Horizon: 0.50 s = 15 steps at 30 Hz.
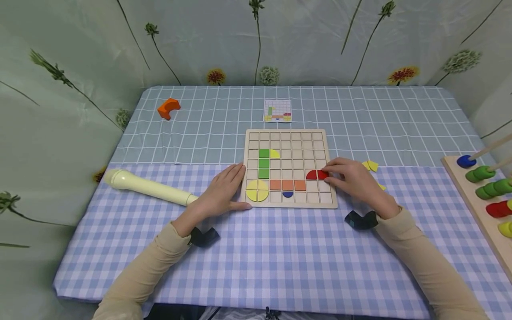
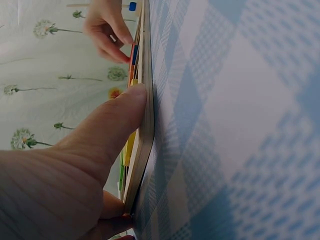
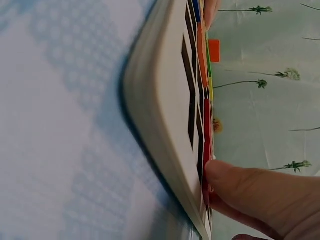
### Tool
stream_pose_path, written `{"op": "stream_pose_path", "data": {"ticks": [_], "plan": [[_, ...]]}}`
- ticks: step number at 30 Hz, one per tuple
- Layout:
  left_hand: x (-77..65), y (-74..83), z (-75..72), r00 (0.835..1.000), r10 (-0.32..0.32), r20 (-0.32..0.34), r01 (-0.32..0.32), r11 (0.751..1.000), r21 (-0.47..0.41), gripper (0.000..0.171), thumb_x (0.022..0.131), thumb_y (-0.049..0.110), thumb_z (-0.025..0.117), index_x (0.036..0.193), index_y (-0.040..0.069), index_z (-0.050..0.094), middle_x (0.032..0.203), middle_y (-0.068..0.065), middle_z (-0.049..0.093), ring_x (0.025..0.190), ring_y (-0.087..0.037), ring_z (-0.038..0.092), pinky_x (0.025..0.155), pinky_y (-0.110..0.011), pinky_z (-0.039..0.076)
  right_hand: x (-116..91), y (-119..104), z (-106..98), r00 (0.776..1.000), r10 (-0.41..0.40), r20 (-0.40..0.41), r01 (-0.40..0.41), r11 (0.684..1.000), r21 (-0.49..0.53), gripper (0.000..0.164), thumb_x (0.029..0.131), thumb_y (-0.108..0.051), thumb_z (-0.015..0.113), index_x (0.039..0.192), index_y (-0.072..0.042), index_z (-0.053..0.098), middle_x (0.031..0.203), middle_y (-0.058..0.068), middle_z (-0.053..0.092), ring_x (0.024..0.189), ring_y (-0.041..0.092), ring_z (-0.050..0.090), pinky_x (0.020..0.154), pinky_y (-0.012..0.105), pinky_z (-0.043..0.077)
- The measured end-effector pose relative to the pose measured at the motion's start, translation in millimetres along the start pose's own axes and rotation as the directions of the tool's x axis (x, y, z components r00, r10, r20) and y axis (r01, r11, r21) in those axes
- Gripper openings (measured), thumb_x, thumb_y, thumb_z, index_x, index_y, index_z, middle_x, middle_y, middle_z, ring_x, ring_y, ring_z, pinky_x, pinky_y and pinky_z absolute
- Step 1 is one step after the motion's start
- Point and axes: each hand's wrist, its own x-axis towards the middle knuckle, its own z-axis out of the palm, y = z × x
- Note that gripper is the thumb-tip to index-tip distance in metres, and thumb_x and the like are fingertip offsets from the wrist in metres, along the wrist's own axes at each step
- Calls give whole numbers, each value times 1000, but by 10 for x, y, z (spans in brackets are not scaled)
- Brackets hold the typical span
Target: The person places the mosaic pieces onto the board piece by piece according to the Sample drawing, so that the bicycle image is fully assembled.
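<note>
A wooden grid board point(image 1: 287, 203) lies on the checked cloth with coloured flat pieces in its cells. At its right side, my right hand point(image 1: 354, 180) pinches a red quarter-circle piece point(image 1: 321, 174) with thumb and fingertips; this piece sits beside another red quarter point(image 1: 311, 175). My left hand point(image 1: 220, 191) rests along the board's left edge, fingers fairly straight, the thumb point(image 2: 122, 107) on the near edge. Also on the board are green squares point(image 1: 264, 163), a yellow quarter point(image 1: 274, 154), a yellow circle point(image 1: 257, 190), orange squares point(image 1: 287, 185) and a blue half-circle point(image 1: 287, 194).
A small pattern card point(image 1: 278, 110) lies behind the board. Loose yellow pieces point(image 1: 372, 166) are by my right hand, partly hidden. A pale yellow microphone-shaped object point(image 1: 148, 186) lies at left, an orange arch block point(image 1: 168, 108) at back left. A bead-and-peg stand point(image 1: 476, 195) stands at right.
</note>
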Motion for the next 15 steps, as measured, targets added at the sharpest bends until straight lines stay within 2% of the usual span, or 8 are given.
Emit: {"op": "stream_pose_path", "data": {"ticks": [3, 5, 9, 15], "plan": [[-4, 3, -3, 1000, -4, 4, 4, 1000, -2, 102, 80, 48, 69, 148, -4, 15, 157, -20, 16, 145, -38, 16, 114, -56, 23, -10, 7, -24, 1000, -4, -13, 4, 1000, -4, 24, 79, -8, 73, 102, -1, 72, 101, 12, 69, 89, 25, 65, 71, 38, 52], [-4, 5, -2, 1000, -6, 8, 6, 1000, -2, 102, 80, 48, 69, 148, -4, 15, 157, -20, 16, 145, -38, 16, 114, -55, 23, -27, 25, -45, 999, -4, -34, 4, 1000, -10, 24, 78, -6, 73, 102, -2, 72, 101, 11, 69, 81, 21, 64, 65, 32, 50], [2, 9, 1, 1000, -10, 15, 10, 1000, -5, 102, 80, 49, 68, 149, -3, 14, 157, -19, 15, 145, -37, 15, 115, -55, 22, -84, 85, -99, 997, 3, -81, -5, 1000, -29, 25, 76, -2, 73, 101, -2, 72, 100, 12, 70, 67, 13, 53, 57, 22, 42], [2, 6, 2, 1000, -19, 21, 19, 1000, -3, 102, 80, 49, 68, 149, -3, 14, 157, -19, 15, 145, -37, 15, 116, -54, 21, -185, 193, -186, 992, 12, -125, -19, 998, -59, 26, 74, 0, 73, 100, 0, 72, 98, 13, 70, 63, 11, 48, 55, 20, 39]]}}
